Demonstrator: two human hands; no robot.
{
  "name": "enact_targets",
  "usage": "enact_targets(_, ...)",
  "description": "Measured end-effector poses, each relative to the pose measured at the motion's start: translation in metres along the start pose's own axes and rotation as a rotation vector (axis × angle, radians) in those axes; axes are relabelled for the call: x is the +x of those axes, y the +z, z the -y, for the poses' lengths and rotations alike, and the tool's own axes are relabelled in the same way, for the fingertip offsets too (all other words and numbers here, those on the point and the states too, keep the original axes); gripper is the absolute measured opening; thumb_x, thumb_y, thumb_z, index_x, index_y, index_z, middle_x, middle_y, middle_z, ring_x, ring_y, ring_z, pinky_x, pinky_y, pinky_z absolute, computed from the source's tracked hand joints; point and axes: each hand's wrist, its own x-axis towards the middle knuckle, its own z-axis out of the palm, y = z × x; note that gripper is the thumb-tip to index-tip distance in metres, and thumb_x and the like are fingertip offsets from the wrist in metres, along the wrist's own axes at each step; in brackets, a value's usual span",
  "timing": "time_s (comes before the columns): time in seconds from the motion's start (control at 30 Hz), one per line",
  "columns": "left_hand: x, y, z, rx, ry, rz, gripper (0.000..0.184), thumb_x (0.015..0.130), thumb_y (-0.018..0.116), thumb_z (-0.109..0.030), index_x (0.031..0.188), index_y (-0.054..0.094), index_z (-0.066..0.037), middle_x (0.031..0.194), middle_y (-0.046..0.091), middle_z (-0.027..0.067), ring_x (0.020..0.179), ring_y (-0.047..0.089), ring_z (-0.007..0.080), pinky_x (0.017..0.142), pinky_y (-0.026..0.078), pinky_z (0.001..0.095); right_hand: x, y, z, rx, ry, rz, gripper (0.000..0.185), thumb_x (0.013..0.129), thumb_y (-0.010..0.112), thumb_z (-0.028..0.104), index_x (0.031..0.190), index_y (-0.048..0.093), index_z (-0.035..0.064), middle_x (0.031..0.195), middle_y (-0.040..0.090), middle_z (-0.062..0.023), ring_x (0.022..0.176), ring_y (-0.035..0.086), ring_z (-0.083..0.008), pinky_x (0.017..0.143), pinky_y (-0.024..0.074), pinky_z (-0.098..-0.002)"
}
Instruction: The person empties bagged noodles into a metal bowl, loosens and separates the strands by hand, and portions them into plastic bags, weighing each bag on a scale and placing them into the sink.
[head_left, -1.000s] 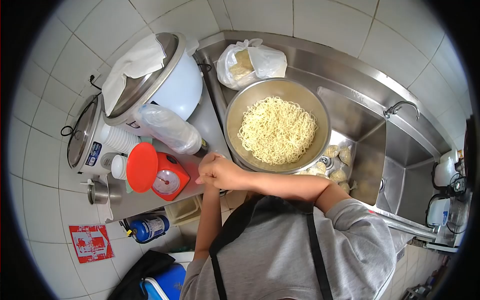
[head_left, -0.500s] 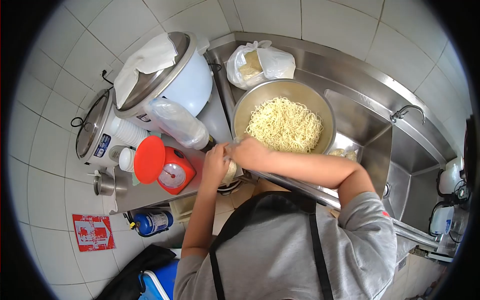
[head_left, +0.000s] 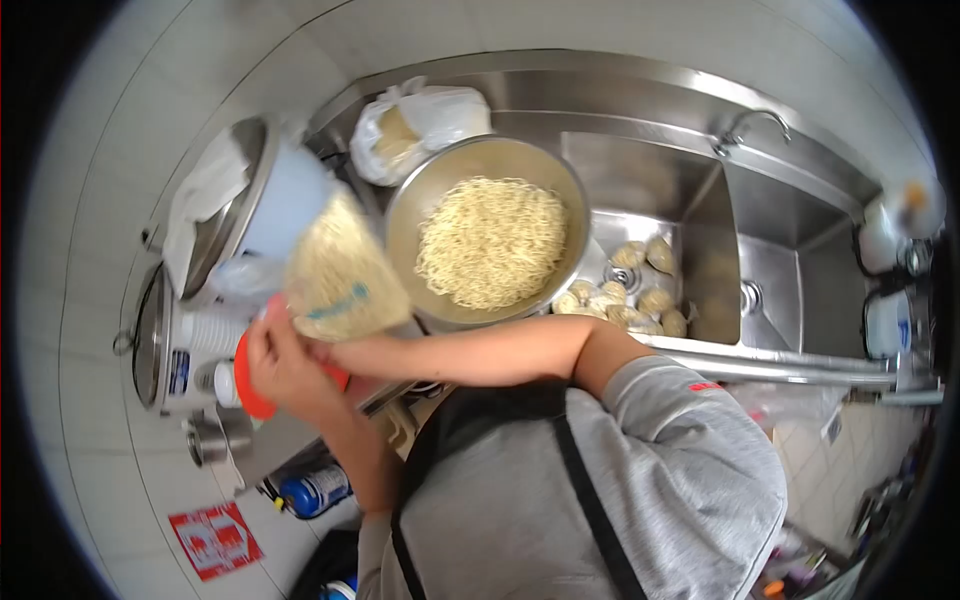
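A clear plastic bag of noodles [head_left: 345, 275] with blue print is tilted up over the left counter, smeared by motion. My left hand [head_left: 283, 362] is closed at the bag's lower end, in front of the red scale [head_left: 255, 385]. My right hand [head_left: 325, 351] meets it there, closed on the same end, its fingers mostly hidden and blurred. To the right of the bag, a large metal bowl [head_left: 578, 190] contains a heap of loose noodles [head_left: 492, 242].
Several small tied bags [head_left: 640, 318] lie in the near sink basin [head_left: 710, 255]. A white plastic bag [head_left: 450, 112] stands behind the bowl. Large lidded pots [head_left: 285, 205], stacked cups [head_left: 210, 330] and a small steel pot [head_left: 207, 440] line the left side. A faucet [head_left: 740, 130] is at the back right.
Both hands have moved left, toward the scale. The bag of noodles, earlier hanging low and mostly hidden by my hands, is now swung up into view. The camera has turned, showing more sink.
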Motion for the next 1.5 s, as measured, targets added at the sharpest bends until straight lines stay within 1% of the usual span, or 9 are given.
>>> enact_targets(0.03,0.002,-0.003,0.017,-0.075,0.120,-0.020,0.011,0.083,0.060,-0.005,0.084,0.062,0.005,0.078,0.062,0.0050,0.067,0.053,0.0089,0.061,0.044,0.0215,0.005,0.009,0.016,0.449,0.353,0.050,0.025,0.087,0.050,0.026,0.096,0.059,0.0046,0.093,0.061,-0.0107,0.086,0.058,-0.0213,0.076,0.0456,-0.0349)
enact_targets(0.13,-0.005,-0.011,0.009,0.219,0.244,-0.059,0.012,0.081,0.062,-0.006,0.082,0.063,0.006,0.078,0.061,0.0071,0.070,0.053,0.0106,0.064,0.044,0.0233,0.012,-0.010,0.043,-0.008,0.319,0.259,0.020,0.083,0.051,0.023,0.077,0.061,0.0063,0.070,0.062,-0.0091,0.066,0.060,-0.0240,0.063,0.0474,-0.0362)
enact_targets(0.27,-0.017,-0.033,0.002,0.309,0.212,0.117,0.013,0.081,0.062,-0.005,0.077,0.060,0.007,0.078,0.059,0.0071,0.072,0.052,0.0128,0.068,0.043,0.0244,-0.002,-0.043,0.072,-0.751,-0.213,0.311,0.012,0.073,0.056,0.019,0.067,0.062,0.0110,0.062,0.061,-0.0069,0.057,0.058,-0.0249,0.053,0.0429,-0.0390)
enact_targets(0.37,-0.021,-0.058,0.019,0.171,0.322,0.287,0.014,0.085,0.056,-0.008,0.082,0.061,0.005,0.084,0.059,0.0061,0.077,0.051,0.0120,0.072,0.042,0.0265,-0.005,-0.061,0.085,-0.557,-0.395,0.328,0.019,0.077,0.056,0.022,0.063,0.062,0.0095,0.060,0.060,-0.0071,0.056,0.057,-0.0251,0.053,0.0429,-0.0359)
enact_targets(0.57,-0.016,-0.060,0.009,0.240,0.592,0.627,0.014,0.081,0.059,-0.007,0.074,0.054,0.004,0.078,0.051,0.0060,0.079,0.044,0.0176,0.075,0.035,0.0290,-0.006,-0.087,0.084,0.146,0.295,0.535,0.032,0.082,0.056,0.031,0.065,0.062,0.0037,0.060,0.061,-0.0062,0.055,0.057,-0.0218,0.054,0.0432,-0.0330)
enact_targets(0.8,-0.027,-0.059,-0.018,0.552,0.759,0.636,0.020,0.087,0.051,-0.019,0.088,0.048,0.001,0.083,0.048,0.0088,0.084,0.042,0.0204,0.077,0.033,0.0316,-0.005,-0.085,0.090,0.132,0.087,0.531,0.021,0.078,0.060,0.025,0.072,0.063,0.0051,0.064,0.059,-0.0047,0.060,0.056,-0.0195,0.058,0.0449,-0.0319)
enact_targets(0.97,-0.035,-0.066,0.002,0.205,0.557,0.552,0.018,0.087,0.046,-0.013,0.099,0.039,-0.001,0.092,0.046,0.0120,0.087,0.041,0.0186,0.080,0.033,0.0318,0.012,-0.084,0.083,0.176,-0.432,0.311,0.020,0.066,0.071,0.017,0.081,0.060,0.0084,0.079,0.056,-0.0037,0.081,0.052,-0.0223,0.069,0.0423,-0.0318)
enact_targets(1.27,-0.025,-0.060,0.037,0.056,0.395,0.476,0.016,0.076,0.056,-0.003,0.087,0.045,-0.003,0.092,0.049,0.0112,0.088,0.045,0.0205,0.085,0.034,0.0337,0.021,-0.068,0.061,0.053,-0.362,0.491,0.018,0.068,0.068,0.016,0.075,0.053,0.0079,0.077,0.050,-0.0037,0.080,0.046,-0.0243,0.069,0.0379,-0.0356)
enact_targets(1.5,-0.033,-0.036,0.090,-0.170,0.115,0.294,0.018,0.078,0.060,-0.009,0.089,0.047,-0.002,0.090,0.051,0.0074,0.088,0.048,0.0173,0.083,0.036,0.0292,0.010,-0.048,0.020,-0.287,-0.423,0.336,0.017,0.070,0.066,0.012,0.078,0.052,0.0057,0.074,0.048,-0.0083,0.074,0.046,-0.0286,0.066,0.0396,-0.0359)
